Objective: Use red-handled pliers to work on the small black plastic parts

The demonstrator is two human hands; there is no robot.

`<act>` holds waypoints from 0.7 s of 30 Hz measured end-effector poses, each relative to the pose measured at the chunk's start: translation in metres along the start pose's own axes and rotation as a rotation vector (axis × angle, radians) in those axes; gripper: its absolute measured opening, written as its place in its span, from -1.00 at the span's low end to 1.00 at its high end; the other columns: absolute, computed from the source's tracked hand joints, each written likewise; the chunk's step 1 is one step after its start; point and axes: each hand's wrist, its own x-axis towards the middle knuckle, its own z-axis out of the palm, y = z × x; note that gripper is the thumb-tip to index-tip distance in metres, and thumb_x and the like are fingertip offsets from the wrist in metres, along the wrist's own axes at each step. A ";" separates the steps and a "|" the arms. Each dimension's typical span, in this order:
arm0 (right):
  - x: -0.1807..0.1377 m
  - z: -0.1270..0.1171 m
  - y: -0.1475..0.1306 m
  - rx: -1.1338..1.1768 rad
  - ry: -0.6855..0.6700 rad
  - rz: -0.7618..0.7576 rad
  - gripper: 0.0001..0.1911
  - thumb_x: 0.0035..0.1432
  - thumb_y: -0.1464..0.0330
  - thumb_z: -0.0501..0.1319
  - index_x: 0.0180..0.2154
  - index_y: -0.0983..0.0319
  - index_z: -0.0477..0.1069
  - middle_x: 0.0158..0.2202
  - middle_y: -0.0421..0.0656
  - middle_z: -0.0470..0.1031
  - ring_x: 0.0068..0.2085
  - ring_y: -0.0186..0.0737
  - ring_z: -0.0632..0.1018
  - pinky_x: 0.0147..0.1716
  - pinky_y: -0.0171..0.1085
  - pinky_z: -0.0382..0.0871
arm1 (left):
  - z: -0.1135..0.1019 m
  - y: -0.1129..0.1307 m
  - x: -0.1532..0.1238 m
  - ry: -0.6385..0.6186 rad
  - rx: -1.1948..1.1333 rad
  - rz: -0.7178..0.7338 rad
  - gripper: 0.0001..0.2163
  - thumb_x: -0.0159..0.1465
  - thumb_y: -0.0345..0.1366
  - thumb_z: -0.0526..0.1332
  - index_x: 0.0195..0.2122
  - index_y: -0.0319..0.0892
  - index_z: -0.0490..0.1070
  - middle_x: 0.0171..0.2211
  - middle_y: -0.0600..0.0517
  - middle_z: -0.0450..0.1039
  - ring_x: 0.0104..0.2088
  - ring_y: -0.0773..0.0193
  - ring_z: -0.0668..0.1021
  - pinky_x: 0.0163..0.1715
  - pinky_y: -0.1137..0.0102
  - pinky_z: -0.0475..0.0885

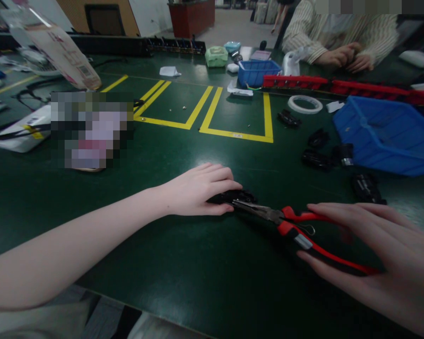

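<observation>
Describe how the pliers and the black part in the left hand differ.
The pliers are partly red; the part looks black where visible. The right hand holds the pliers mostly in view; the left hand covers much of the part. Both are held.

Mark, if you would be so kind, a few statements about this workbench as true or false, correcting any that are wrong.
1. The right hand holds red-handled needle-nose pliers. True.
2. The pliers' nose points toward the left hand. True.
3. The left hand is holding a roll of tape. False: it holds a small black part.
4. The large blue bin is at the left edge of the view. False: the large blue bin is on the right.
5. Yellow tape marks outlines on the green tabletop. True.
</observation>
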 end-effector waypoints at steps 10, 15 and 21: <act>-0.002 -0.001 0.001 0.013 0.023 0.024 -0.52 0.20 0.20 0.21 0.14 0.07 0.27 -0.10 -0.14 0.59 -0.19 0.06 0.60 -0.21 -0.02 0.40 | 0.000 -0.002 0.000 -0.007 0.025 0.016 -0.64 0.42 -0.13 0.17 0.11 -0.25 0.40 -0.07 -0.14 0.46 -0.12 0.13 0.50 -0.12 0.29 0.39; 0.002 -0.001 0.001 0.043 0.118 -0.026 -0.50 0.17 0.20 0.26 0.11 0.15 0.28 -0.10 -0.09 0.55 -0.19 -0.01 0.59 -0.14 -0.07 0.42 | 0.001 -0.001 -0.001 0.006 0.011 0.029 -0.64 0.38 -0.16 0.22 0.10 -0.29 0.42 -0.09 -0.14 0.45 -0.14 0.11 0.50 -0.16 0.28 0.38; 0.003 0.006 0.009 0.030 0.148 0.117 -0.46 0.17 0.21 0.27 0.17 0.07 0.24 -0.02 -0.09 0.51 -0.12 0.04 0.59 -0.14 -0.04 0.47 | 0.001 -0.003 -0.002 0.030 0.037 0.069 -0.62 0.40 -0.19 0.19 0.15 -0.32 0.38 -0.07 -0.17 0.45 -0.13 0.09 0.50 -0.14 0.26 0.39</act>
